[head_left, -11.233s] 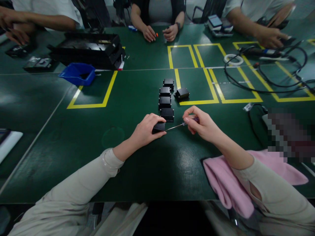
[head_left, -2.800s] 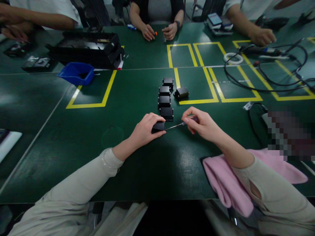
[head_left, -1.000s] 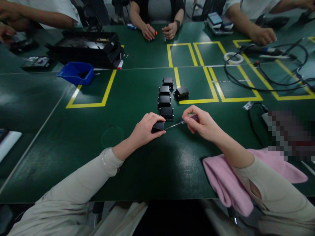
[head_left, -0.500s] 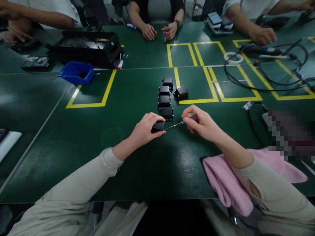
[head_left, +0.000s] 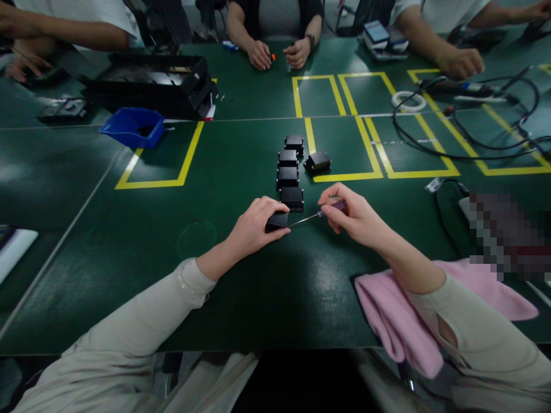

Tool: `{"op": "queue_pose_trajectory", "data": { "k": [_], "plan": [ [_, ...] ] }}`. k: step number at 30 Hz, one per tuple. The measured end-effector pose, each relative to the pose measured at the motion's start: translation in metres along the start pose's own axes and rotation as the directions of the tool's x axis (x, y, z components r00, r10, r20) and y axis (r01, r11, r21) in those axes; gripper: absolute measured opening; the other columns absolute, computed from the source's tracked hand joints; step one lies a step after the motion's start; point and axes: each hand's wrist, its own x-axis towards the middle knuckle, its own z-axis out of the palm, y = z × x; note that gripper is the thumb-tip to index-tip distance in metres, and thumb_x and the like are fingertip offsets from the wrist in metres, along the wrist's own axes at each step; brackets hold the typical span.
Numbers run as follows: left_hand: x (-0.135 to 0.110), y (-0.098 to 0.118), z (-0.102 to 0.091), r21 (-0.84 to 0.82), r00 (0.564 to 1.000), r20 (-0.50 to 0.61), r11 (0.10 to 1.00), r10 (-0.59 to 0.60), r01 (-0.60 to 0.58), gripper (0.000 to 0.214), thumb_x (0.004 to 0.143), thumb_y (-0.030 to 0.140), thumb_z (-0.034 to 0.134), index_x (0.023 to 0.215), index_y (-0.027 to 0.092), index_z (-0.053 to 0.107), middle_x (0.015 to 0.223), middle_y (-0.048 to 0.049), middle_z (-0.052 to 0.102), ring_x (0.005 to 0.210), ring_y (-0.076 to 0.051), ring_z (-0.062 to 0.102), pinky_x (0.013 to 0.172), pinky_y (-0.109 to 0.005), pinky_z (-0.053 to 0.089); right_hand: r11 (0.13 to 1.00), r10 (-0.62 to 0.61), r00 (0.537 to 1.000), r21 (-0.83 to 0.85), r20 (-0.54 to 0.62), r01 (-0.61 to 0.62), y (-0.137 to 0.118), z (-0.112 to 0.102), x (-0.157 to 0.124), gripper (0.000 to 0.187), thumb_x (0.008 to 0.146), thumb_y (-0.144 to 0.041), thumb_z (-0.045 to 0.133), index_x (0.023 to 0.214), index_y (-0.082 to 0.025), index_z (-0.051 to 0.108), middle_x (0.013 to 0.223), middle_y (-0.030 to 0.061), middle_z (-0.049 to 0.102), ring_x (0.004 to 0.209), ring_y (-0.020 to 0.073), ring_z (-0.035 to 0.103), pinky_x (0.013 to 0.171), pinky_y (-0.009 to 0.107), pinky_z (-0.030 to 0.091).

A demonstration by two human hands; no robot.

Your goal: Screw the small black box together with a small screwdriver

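Observation:
My left hand (head_left: 253, 226) is closed around a small black box (head_left: 278, 220) on the green table (head_left: 275, 304), fingers over its top and thumb at its near side. Pinched in my right hand (head_left: 350, 215) is a screwdriver (head_left: 310, 217) with a purplish handle; its thin metal shaft slants left and its tip meets the box's right end. Just beyond stands a row of several similar black boxes, the nearest one (head_left: 291, 198) close to my left fingertips. Another black box (head_left: 318, 162) sits to the right of that row, turned at an angle.
A blue bin (head_left: 134, 127) and stacked black trays (head_left: 142, 94) stand at the far left. Black cables (head_left: 456, 152) coil at the right. A pink cloth (head_left: 400, 315) lies under my right forearm. Across the table, other people's hands (head_left: 260, 56) are at work.
Both my hands, the screwdriver and the boxes stay almost exactly in place. At the far left, another person's hand has shifted slightly.

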Motion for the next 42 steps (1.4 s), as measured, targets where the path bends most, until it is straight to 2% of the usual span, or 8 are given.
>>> {"op": "queue_pose_trajectory", "data": {
  "k": [7,12,17,22,27,32,37,42],
  "plan": [
    [0.0000,-0.0019,0.0007,0.005,1.000,0.000,1.000,0.013,-0.013,0.035,0.094,0.037,0.070,0.122,0.021,0.058,0.121,-0.0085,0.064,0.114,-0.027,0.059,0.098,-0.043,0.048,1.000,0.021,1.000,0.003,0.006,-0.021,0.0016,0.0005,0.0007,0.014,0.104,-0.033,0.054,0.097,-0.020,0.051,0.052,-0.0102,0.048,0.042,0.0077,0.047,0.043,0.021,0.032],
    [-0.0001,-0.0016,0.0003,0.013,1.000,0.003,1.000,0.011,-0.011,0.035,0.094,0.034,0.071,0.123,0.021,0.058,0.121,-0.0086,0.064,0.114,-0.027,0.058,0.098,-0.042,0.048,1.000,-0.013,1.000,0.014,-0.020,0.013,0.0012,0.0005,0.0010,0.013,0.101,-0.031,0.058,0.102,-0.020,0.050,0.059,-0.0103,0.049,0.045,0.0073,0.049,0.045,0.021,0.036],
    [-0.0001,-0.0009,-0.0004,0.011,1.000,0.004,1.000,0.011,-0.011,0.035,0.094,0.035,0.071,0.123,0.021,0.057,0.121,-0.0085,0.064,0.114,-0.027,0.058,0.098,-0.043,0.048,1.000,0.024,1.000,0.002,0.007,-0.024,0.0001,0.0003,0.0003,0.015,0.103,-0.033,0.055,0.096,-0.020,0.051,0.053,-0.0099,0.048,0.043,0.0076,0.046,0.044,0.021,0.033],
    [0.0001,-0.0004,-0.0004,0.010,1.000,0.008,1.000,-0.002,0.002,0.035,0.094,0.034,0.071,0.123,0.021,0.057,0.121,-0.0088,0.064,0.115,-0.027,0.059,0.098,-0.043,0.049,1.000,0.013,1.000,0.019,-0.014,-0.012,0.0004,0.0000,0.0002,0.015,0.101,-0.032,0.060,0.101,-0.020,0.051,0.059,-0.0096,0.050,0.045,0.0076,0.048,0.045,0.021,0.036],
    [-0.0001,-0.0003,-0.0006,0.009,1.000,0.006,1.000,-0.002,0.002,0.035,0.094,0.035,0.071,0.123,0.022,0.057,0.121,-0.0086,0.064,0.114,-0.027,0.059,0.097,-0.043,0.049,0.999,0.039,0.999,0.009,0.014,-0.039,0.0005,-0.0002,0.0003,0.019,0.103,-0.038,0.056,0.096,-0.021,0.052,0.053,-0.0098,0.049,0.043,0.0076,0.047,0.044,0.021,0.032],
    [0.0002,-0.0001,-0.0010,0.009,1.000,0.006,1.000,0.010,-0.010,0.035,0.094,0.034,0.071,0.123,0.020,0.057,0.121,-0.0092,0.064,0.113,-0.027,0.059,0.097,-0.043,0.049,1.000,0.015,1.000,0.024,-0.016,-0.015,-0.0004,0.0004,0.0004,0.019,0.101,-0.037,0.061,0.101,-0.021,0.050,0.058,-0.0100,0.049,0.045,0.0078,0.048,0.046,0.022,0.037],
    [0.0000,-0.0012,0.0000,0.007,1.000,0.001,1.000,0.010,-0.010,0.035,0.094,0.035,0.071,0.122,0.021,0.057,0.121,-0.0087,0.064,0.114,-0.027,0.059,0.098,-0.043,0.048,0.999,0.045,0.999,0.016,0.013,-0.045,0.0017,0.0003,0.0006,0.022,0.103,-0.041,0.056,0.096,-0.021,0.052,0.052,-0.0098,0.048,0.042,0.0080,0.046,0.043,0.021,0.032],
    [-0.0002,-0.0017,0.0006,0.005,1.000,0.006,1.000,-0.004,0.004,0.035,0.094,0.035,0.071,0.123,0.022,0.057,0.122,-0.0089,0.064,0.115,-0.028,0.059,0.098,-0.044,0.048,0.999,0.007,1.000,0.041,-0.016,-0.007,0.0015,0.0004,0.0008,0.022,0.101,-0.040,0.060,0.100,-0.021,0.051,0.058,-0.0097,0.050,0.044,0.0076,0.048,0.045,0.021,0.036]
  ]
}}
